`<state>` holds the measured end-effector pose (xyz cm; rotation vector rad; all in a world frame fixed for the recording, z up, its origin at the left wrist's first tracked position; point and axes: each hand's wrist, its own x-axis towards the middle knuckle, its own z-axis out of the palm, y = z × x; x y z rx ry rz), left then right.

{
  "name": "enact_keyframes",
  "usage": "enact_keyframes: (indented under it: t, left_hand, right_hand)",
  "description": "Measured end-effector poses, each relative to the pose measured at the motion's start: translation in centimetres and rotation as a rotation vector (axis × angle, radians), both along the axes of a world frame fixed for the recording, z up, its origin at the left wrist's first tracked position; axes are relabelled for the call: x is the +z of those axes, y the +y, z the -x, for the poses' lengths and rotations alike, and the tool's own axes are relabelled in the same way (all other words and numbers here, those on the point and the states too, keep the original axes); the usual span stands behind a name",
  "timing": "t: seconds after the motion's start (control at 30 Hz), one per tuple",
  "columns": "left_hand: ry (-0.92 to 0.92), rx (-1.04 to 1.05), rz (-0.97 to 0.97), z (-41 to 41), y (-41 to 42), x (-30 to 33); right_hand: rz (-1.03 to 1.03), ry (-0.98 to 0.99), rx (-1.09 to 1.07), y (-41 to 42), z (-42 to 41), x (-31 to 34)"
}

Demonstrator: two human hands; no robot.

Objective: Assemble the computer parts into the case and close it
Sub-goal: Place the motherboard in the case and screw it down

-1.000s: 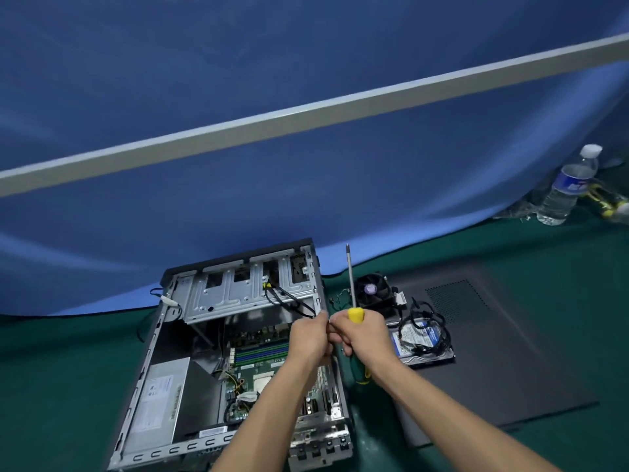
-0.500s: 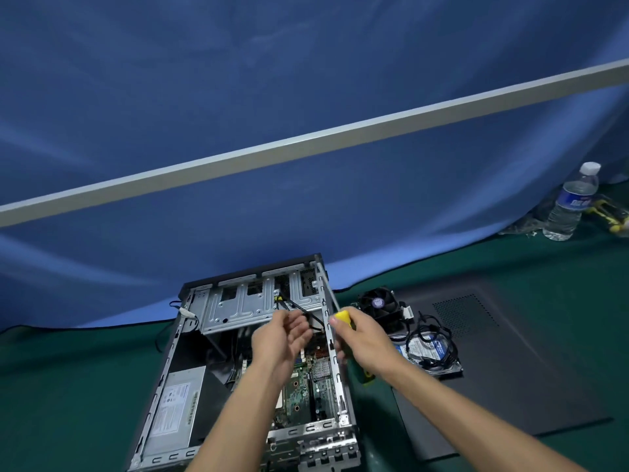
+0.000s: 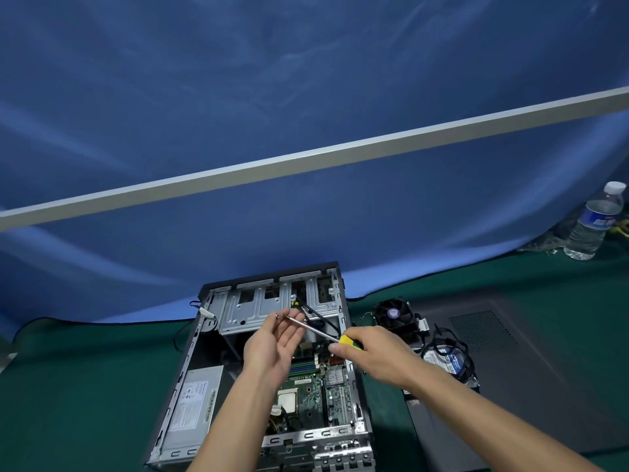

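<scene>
1. The right hand [image 3: 374, 356] grips the yellow handle of a screwdriver [image 3: 326, 335], whose shaft slants up and left.
2. The left hand [image 3: 275, 345] is raised palm-up with loosely spread fingers, and the shaft tip lies at its fingertips.
3. Both hands hover above the open case [image 3: 190, 366], which lies flat on the green table [image 3: 85, 386].
4. Inside, the motherboard [image 3: 306, 393] sits right of the power supply [image 3: 194, 403], with the drive cage [image 3: 258, 308] at the far end.
5. Right of the case a fan [image 3: 394, 315] and a hard drive [image 3: 446, 361] with cables rest by the dark side panel [image 3: 531, 369].
6. A water bottle [image 3: 592, 223] stands far right.
</scene>
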<state>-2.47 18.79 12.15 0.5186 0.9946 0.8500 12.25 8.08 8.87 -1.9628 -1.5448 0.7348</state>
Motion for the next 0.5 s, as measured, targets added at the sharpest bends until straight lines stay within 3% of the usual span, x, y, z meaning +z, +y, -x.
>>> enact_keyframes:
  t: [0.23,0.5]
  left_hand:
    - [0.168,0.026,-0.105,0.8,0.0,0.1]
    - [0.134,0.009,-0.076,0.5,1.4,0.0]
  right_hand:
    - [0.043,0.124,-0.024,0.9,0.6,0.0]
    - [0.082,0.143,-0.067,1.6,0.8,0.6]
